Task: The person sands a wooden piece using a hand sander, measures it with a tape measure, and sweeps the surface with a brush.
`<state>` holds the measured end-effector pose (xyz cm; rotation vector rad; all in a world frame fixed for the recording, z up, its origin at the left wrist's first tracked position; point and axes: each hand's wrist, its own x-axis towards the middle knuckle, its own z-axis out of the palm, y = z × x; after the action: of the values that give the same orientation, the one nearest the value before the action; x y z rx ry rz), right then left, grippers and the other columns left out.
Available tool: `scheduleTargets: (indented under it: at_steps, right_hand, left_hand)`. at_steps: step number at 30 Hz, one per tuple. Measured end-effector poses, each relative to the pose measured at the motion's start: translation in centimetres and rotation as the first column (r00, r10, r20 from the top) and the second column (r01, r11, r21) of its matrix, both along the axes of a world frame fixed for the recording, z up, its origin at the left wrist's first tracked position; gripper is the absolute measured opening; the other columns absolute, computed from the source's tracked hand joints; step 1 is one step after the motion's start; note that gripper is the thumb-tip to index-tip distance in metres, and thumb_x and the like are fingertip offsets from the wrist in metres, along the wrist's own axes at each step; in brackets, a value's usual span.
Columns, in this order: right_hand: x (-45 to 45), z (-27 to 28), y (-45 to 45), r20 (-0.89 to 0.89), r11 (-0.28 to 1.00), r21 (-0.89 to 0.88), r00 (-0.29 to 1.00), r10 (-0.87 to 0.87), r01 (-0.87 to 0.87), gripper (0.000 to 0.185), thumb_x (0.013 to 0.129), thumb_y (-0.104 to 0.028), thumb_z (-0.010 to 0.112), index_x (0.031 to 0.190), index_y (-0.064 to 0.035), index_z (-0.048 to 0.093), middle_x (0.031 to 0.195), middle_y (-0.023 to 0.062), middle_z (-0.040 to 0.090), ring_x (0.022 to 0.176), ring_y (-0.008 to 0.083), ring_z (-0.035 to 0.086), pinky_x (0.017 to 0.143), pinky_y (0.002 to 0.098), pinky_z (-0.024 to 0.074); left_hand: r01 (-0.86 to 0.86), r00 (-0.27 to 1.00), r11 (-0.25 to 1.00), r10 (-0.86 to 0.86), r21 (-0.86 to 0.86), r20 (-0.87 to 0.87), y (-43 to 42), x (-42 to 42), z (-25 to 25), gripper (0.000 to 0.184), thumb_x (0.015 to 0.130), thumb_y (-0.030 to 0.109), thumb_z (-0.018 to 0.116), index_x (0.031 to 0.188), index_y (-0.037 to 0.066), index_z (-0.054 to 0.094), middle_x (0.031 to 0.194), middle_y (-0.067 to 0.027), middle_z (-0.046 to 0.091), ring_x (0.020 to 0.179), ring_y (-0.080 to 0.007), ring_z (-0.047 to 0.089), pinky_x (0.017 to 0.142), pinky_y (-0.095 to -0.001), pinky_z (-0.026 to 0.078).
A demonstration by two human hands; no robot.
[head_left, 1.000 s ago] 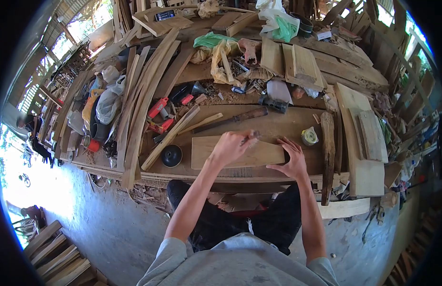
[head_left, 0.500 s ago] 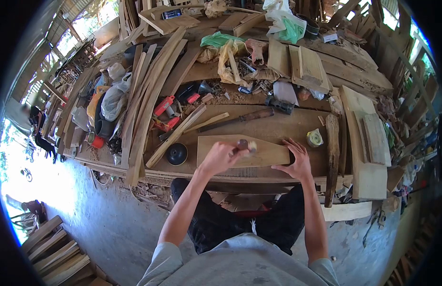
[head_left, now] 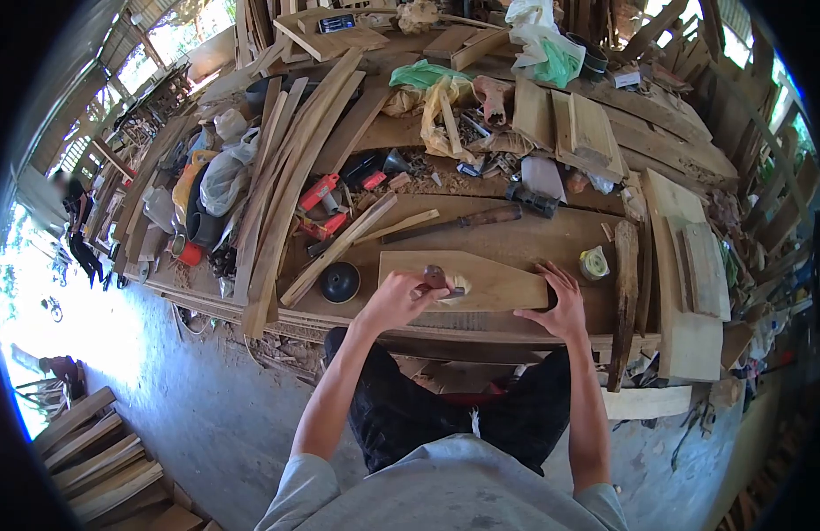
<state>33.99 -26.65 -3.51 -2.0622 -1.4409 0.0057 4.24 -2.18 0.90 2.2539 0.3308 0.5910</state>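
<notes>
A pale wooden board (head_left: 498, 276), tapering to the right, lies flat on the workbench in front of me. My left hand (head_left: 399, 303) is closed around a small tool with a dark brown rounded handle (head_left: 436, 275). Its pale lower end meets or hovers just over the board's middle; I cannot tell its exact kind. My right hand (head_left: 559, 305) grips the board's narrow right end, thumb at the near edge and fingers at the far edge. A black round bowl-like thing (head_left: 340, 282) sits left of the board, and a tape roll (head_left: 594, 263) lies beyond my right hand.
Behind the board lies a long tool with a wooden handle (head_left: 490, 216). Red-and-black tools (head_left: 320, 192) and long wood strips (head_left: 295, 177) occupy the left. A rough stick (head_left: 623, 301) and planks (head_left: 689, 301) stand right. A person (head_left: 77, 221) is far left.
My left hand has brought the small tool down and slightly left over the board. My right hand stays at the narrow end. The whole view has shifted a little.
</notes>
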Motion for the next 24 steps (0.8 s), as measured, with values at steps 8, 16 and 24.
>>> scheduleTargets:
  at_steps: [8, 16, 24]
  right_hand:
    - [0.0, 0.0, 0.0, 0.029, 1.000, 0.013, 0.999, 0.018, -0.018, 0.095, 0.066, -0.058, 0.101, 0.139, -0.0055, 0.071, 0.151, 0.0095, 0.070, 0.150, 0.0319, 0.057, 0.127, 0.0509, 0.0412]
    - [0.2, -0.1, -0.1, -0.013, 1.000, -0.001, 1.000, 0.010, -0.010, 0.097, 0.067, -0.058, 0.100, 0.144, -0.0064, 0.070, 0.153, 0.0116, 0.068, 0.151, 0.0327, 0.056, 0.127, 0.0506, 0.0402]
    - [0.3, -0.2, 0.1, -0.006, 1.000, -0.027, 1.000, 0.007, -0.007, 0.099, 0.066, -0.060, 0.100, 0.145, -0.0082, 0.069, 0.155, 0.0123, 0.067, 0.152, 0.0318, 0.054, 0.129, 0.0497, 0.0386]
  left_hand:
    - [-0.310, 0.949, 0.949, 0.312, 0.048, -0.046, 1.8, -1.2, 2.3, 0.021, 0.106, 0.024, 0.073, 0.120, 0.012, 0.082, 0.104, -0.0186, 0.081, 0.093, -0.0409, 0.076, 0.080, -0.0437, 0.061]
    - [-0.213, 0.975, 0.952, 0.223, -0.220, 0.023, 3.3, -2.8, 1.6, 0.020, 0.106, 0.021, 0.076, 0.117, 0.005, 0.081, 0.088, -0.0144, 0.078, 0.075, -0.0183, 0.074, 0.073, -0.0347, 0.058]
    - [-0.150, 0.969, 0.988, 0.138, -0.043, -0.205, 3.1, -4.2, 2.0, 0.018, 0.107, 0.013, 0.073, 0.120, 0.003, 0.080, 0.091, -0.0150, 0.079, 0.075, -0.0183, 0.075, 0.073, -0.0355, 0.059]
